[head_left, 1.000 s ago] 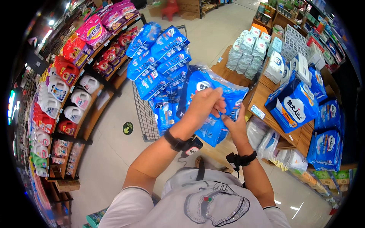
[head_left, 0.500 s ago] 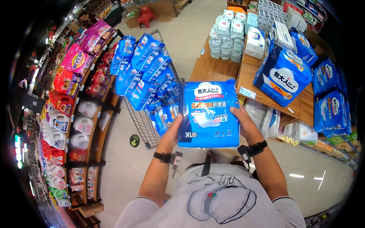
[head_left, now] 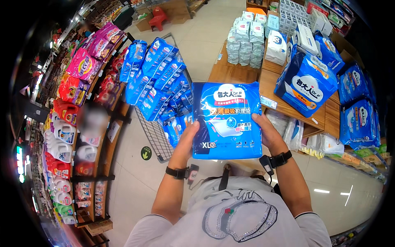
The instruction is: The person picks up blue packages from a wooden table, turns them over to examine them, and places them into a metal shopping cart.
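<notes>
I hold a blue plastic pack of underpads (head_left: 224, 142) upright in front of me, its printed front toward me. My left hand (head_left: 188, 138) grips its left edge, with the thumb on the front. My right hand (head_left: 267, 129) grips the right edge the same way; the fingers of both hands are mostly hidden behind the pack. Just beyond my left hand stands a wire shopping cart (head_left: 153, 139), heaped with several similar blue packs (head_left: 158, 61). To the right, a larger blue pack (head_left: 306, 86) rests on a wooden display table (head_left: 263, 84).
Shelves at left carry detergent jugs (head_left: 62, 131) and pink bags (head_left: 82, 64). Stacked tissue packs (head_left: 245, 39) stand on the table's far end. More blue packs (head_left: 360, 121) sit at far right. A red chair (head_left: 158, 18) stands on the tiled floor farther off.
The pack in my hands has tipped slightly, its top edge rising a little and its front showing more squarely. Both hands keep their hold, and the cart and table stay put.
</notes>
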A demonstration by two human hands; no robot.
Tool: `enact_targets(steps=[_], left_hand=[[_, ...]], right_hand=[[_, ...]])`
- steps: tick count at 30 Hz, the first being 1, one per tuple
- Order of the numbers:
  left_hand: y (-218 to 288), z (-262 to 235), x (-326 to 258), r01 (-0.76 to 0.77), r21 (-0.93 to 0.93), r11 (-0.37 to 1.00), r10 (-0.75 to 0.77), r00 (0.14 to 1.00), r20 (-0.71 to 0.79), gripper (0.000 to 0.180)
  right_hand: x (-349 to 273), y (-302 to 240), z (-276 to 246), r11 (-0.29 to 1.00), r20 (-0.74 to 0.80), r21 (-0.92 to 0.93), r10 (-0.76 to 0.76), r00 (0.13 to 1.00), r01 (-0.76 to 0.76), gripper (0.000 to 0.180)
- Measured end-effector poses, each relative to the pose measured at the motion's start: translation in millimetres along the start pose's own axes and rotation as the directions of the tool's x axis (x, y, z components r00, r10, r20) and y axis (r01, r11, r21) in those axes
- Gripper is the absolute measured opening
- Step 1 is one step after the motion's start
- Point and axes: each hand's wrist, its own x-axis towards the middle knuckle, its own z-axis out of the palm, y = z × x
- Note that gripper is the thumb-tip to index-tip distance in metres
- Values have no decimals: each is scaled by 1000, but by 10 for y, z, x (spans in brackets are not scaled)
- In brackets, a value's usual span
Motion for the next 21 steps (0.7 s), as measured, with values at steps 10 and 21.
enact_targets(steps=[10,21], left_hand=[[48,16,-18,0,-23,1000,2,997,79,58],[78,51,-72,39,21,999,-40,997,67,60]], right_hand=[[-14,-21,56,999,22,31,-18,1000,18,84],[-49,45,12,999,-8,26,38,999,-37,81]])
